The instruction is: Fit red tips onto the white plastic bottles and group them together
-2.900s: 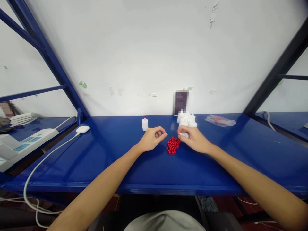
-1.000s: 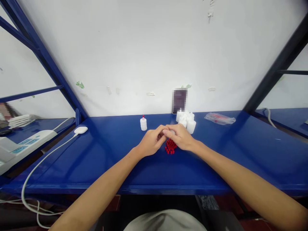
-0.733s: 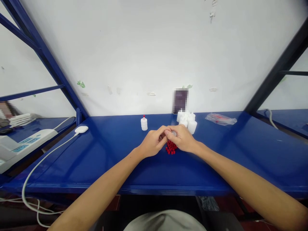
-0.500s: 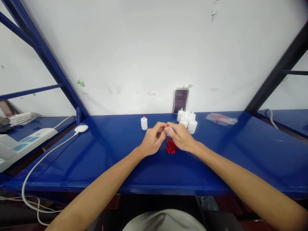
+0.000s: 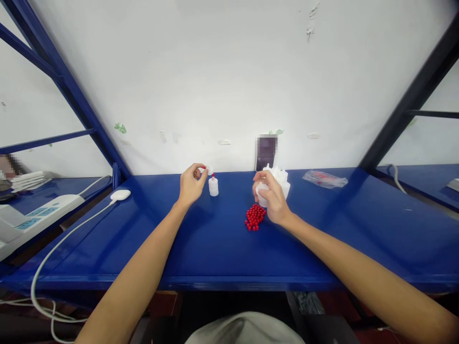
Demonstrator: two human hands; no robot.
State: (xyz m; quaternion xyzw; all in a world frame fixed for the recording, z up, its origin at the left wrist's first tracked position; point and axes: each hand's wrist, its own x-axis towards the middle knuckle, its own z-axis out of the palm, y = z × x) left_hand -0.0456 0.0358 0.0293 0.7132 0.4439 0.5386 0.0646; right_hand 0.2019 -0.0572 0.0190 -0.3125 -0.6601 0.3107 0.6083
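Note:
My left hand (image 5: 191,185) is closed in a pinch at the red tip of a small white bottle (image 5: 210,169), which lies tilted over near the table's back edge. Just right of it stands another white bottle (image 5: 213,187) with a red cap, upright on the table. My right hand (image 5: 272,198) has its fingers curled around a white bottle (image 5: 262,197), beside a group of white bottles (image 5: 283,177) partly hidden by the hand. Below that hand lies a pile of small red caps (image 5: 255,216).
A dark, blurred upright panel (image 5: 266,152) leans at the wall behind the bottles. A clear plastic bag (image 5: 324,179) with something red lies right. A white charger puck (image 5: 120,195) with cable and a power strip (image 5: 43,217) are left. Blue frame posts flank the table.
My hands have parted. The left has gone leftward with the red-tipped bottle to beside the standing one; the right has moved to the group and grasps a white bottle.

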